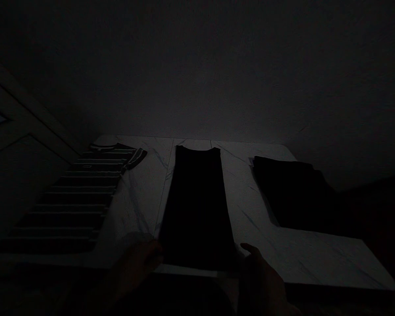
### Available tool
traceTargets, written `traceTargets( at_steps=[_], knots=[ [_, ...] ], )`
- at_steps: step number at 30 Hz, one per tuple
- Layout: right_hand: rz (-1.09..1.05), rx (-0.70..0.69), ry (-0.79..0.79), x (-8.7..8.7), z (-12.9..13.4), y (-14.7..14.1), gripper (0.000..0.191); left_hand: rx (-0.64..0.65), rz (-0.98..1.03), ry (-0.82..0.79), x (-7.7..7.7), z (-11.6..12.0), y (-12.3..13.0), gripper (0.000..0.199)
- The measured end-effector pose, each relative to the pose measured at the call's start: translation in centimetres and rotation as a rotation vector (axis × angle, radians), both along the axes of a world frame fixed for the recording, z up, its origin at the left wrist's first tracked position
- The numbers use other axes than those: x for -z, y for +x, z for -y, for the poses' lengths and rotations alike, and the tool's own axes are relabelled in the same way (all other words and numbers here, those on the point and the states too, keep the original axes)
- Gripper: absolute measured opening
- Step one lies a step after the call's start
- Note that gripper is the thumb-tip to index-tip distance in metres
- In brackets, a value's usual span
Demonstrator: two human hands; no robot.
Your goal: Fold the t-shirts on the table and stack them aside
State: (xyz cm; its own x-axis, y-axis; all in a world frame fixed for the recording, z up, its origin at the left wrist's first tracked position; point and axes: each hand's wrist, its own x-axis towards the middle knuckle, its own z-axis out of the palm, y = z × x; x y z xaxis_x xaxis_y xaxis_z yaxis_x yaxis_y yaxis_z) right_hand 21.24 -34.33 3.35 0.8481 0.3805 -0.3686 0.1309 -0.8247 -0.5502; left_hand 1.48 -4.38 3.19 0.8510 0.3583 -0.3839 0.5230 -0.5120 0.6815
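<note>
A long, narrow black top [197, 206] with a scooped neckline lies flat on the marble-patterned table [138, 193], its hem towards me. At its lower left corner my left hand [145, 259] has its fingers closed on the fabric edge. By the lower right corner is my right hand [261, 267], one finger stretched out and apart from the cloth. Deep shadow hides its other fingers.
To the left lies a dark striped T-shirt [75, 197] with pale lines. On the right a dark pile of cloth [292, 193] rests near the table's edge. A plain wall [197, 79] stands behind, and a panelled door-like surface [16, 118] is at far left. The light is very dim.
</note>
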Motion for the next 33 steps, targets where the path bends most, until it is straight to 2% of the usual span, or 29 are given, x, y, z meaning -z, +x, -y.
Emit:
traceTargets(
  at_steps=[2, 4, 7, 9, 11, 17, 26, 33],
  knots=[
    [0.068, -0.101, 0.050, -0.5, -2.2, -1.2, 0.036, 0.080, 0.063, 0.099, -0.5, -1.9, 1.7, 0.026],
    [0.096, -0.260, 0.054, -0.9, -5.4, -2.7, 0.030, 0.121, 0.226, 0.274, -0.3, -4.1, 4.5, 0.032],
    [0.085, -0.437, -0.076, -1.6, -10.4, -4.7, 0.026, 0.267, 0.436, 0.539, 1.0, -6.6, 9.4, 0.036],
    [0.086, -0.463, -0.167, -1.9, -12.7, -5.5, 0.026, 0.385, 0.471, 0.657, 2.0, -7.4, 11.7, 0.037],
    [0.086, -0.458, -0.210, -2.1, -13.9, -5.9, 0.028, 0.463, 0.456, 0.722, 2.9, -7.5, 12.9, 0.040],
    [0.026, -0.447, -0.202, -2.0, -13.5, -6.4, 0.026, 0.501, 0.414, 0.814, 4.2, -7.0, 12.5, 0.052],
    [0.057, -0.433, -0.233, -1.0, -13.4, -6.6, 0.025, 0.489, 0.383, 0.835, 3.4, -6.1, 11.9, 0.065],
    [0.051, -0.476, -0.208, 1.0, -13.4, -6.2, 0.017, 0.530, 0.381, 0.833, 4.2, -5.2, 10.8, 0.069]
  ],
)
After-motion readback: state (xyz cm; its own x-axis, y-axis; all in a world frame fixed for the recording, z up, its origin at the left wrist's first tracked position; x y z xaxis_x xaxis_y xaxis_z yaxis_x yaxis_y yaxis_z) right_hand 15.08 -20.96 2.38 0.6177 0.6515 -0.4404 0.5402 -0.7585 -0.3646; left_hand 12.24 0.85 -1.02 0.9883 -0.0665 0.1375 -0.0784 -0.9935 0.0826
